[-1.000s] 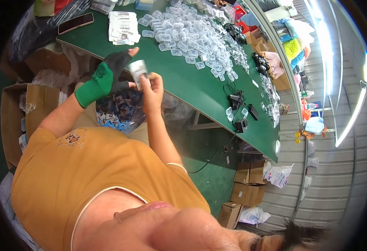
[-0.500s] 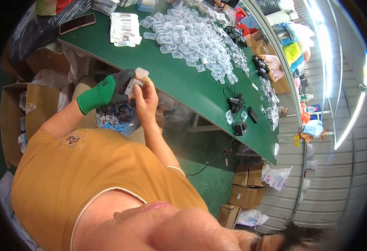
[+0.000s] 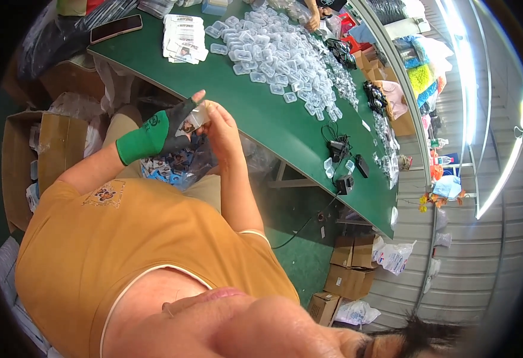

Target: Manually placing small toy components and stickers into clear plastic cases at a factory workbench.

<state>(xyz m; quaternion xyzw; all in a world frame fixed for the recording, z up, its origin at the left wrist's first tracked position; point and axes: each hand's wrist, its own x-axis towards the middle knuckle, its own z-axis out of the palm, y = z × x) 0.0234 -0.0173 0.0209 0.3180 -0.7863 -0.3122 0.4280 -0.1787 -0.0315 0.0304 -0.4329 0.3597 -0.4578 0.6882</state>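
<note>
My left hand [image 3: 175, 125], in a green and black glove with a bare fingertip showing, grips a small clear packet [image 3: 198, 117] with a printed card against it. From the other side my right hand [image 3: 223, 132], bare, pinches the packet's edge between thumb and fingers. Both hands are just off the near edge of the green table [image 3: 285, 134]. Below them, over my lap, lies a heap of small blue and white printed packets [image 3: 169, 166] in clear plastic. Whether the packet is a box or a pouch is hard to make out.
A big pile of clear plastic boxes [image 3: 273, 56] covers the table's middle. Left of it lie printed cards [image 3: 184, 39] and a phone [image 3: 116, 28]. A black adapter with cables [image 3: 343, 184] sits at right. Another person's hand [image 3: 313, 22] reaches over the far side. An open carton [image 3: 61, 143] stands left.
The clear piece that stuck up above my fingers no longer shows there. My right hand has shifted slightly right, and the left thumb now points up. Another person's hand has appeared across the table.
</note>
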